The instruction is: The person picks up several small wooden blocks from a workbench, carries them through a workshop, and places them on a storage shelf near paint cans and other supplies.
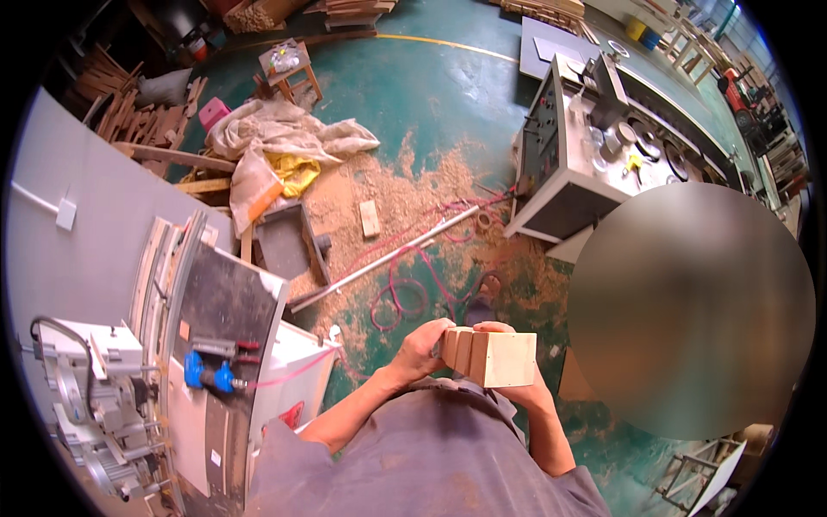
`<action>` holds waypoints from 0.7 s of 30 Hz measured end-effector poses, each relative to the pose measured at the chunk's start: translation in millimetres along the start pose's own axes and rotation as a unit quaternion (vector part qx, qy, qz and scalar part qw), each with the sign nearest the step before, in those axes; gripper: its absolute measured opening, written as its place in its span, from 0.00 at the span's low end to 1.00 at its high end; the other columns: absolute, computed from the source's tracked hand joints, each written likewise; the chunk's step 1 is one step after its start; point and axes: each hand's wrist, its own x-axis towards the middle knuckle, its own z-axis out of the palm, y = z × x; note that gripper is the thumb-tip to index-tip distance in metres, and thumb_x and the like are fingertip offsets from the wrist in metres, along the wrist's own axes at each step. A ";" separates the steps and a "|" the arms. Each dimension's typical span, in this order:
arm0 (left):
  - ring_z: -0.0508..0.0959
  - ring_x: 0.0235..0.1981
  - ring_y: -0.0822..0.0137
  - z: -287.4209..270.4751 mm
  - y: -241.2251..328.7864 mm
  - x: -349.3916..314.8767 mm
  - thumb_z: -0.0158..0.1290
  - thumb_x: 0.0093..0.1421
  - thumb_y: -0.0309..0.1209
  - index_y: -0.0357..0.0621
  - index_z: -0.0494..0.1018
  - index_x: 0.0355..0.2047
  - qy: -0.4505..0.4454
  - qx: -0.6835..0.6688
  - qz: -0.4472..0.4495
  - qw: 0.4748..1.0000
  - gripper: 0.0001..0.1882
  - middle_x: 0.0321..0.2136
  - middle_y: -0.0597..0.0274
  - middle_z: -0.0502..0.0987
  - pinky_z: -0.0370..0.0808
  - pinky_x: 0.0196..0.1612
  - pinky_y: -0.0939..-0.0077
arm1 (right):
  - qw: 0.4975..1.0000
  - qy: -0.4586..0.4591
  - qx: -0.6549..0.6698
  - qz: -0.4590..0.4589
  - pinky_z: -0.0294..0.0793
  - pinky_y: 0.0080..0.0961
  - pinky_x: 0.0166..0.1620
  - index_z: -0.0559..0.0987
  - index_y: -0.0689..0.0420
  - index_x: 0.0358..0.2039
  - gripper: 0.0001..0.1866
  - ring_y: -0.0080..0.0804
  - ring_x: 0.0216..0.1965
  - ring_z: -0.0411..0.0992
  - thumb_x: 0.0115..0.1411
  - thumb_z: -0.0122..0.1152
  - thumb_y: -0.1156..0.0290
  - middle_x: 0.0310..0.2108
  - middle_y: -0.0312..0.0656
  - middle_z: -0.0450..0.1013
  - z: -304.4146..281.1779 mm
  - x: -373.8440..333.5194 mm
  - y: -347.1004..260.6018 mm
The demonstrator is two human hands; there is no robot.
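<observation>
A short stack of pale wooden blocks (508,360) is held in front of my body, at about waist height. The pieces lie face to face, with one square face turned to the right. My left hand (420,351) is closed on the left end of the stack. From the right side, my right hand (527,395) grips the same blocks, its fingers curled over the far edge. The blocks hide part of that hand.
Sawdust and a loose wooden block (369,219) lie on the green floor ahead, beside a long pale bar (388,256) and a pink hose (392,297). A machine (568,164) stands at right. A blue air tool (209,372) rests on the left bench. A blurred patch hides the lower right.
</observation>
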 end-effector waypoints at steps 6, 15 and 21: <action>0.80 0.47 0.49 -0.1 -40.5 157.9 0.70 0.45 0.23 0.40 0.71 0.49 0.052 0.012 -0.040 0.998 0.30 0.44 0.51 0.78 0.78 0.49 0.62 | 0.997 -0.065 0.032 0.001 0.74 0.35 0.58 0.76 0.60 0.55 0.31 0.45 0.55 0.75 0.51 0.77 0.69 0.55 0.48 0.74 -93.3 162.0 39.4; 0.81 0.47 0.47 -33.2 -62.5 358.9 0.71 0.46 0.23 0.40 0.71 0.51 0.168 0.111 -0.032 0.979 0.31 0.45 0.49 0.79 0.79 0.48 0.62 | 0.987 -0.160 0.022 -0.003 0.74 0.35 0.57 0.77 0.57 0.54 0.33 0.43 0.54 0.75 0.48 0.81 0.68 0.51 0.45 0.76 -203.3 384.4 30.6; 0.81 0.47 0.45 -69.4 -115.2 461.5 0.72 0.49 0.28 0.40 0.70 0.55 0.212 0.087 -0.016 0.973 0.34 0.45 0.48 0.79 0.79 0.49 0.59 | 0.978 -0.203 -0.028 -0.026 0.74 0.33 0.56 0.77 0.57 0.54 0.33 0.40 0.53 0.76 0.47 0.81 0.70 0.51 0.44 0.76 -224.4 519.2 40.4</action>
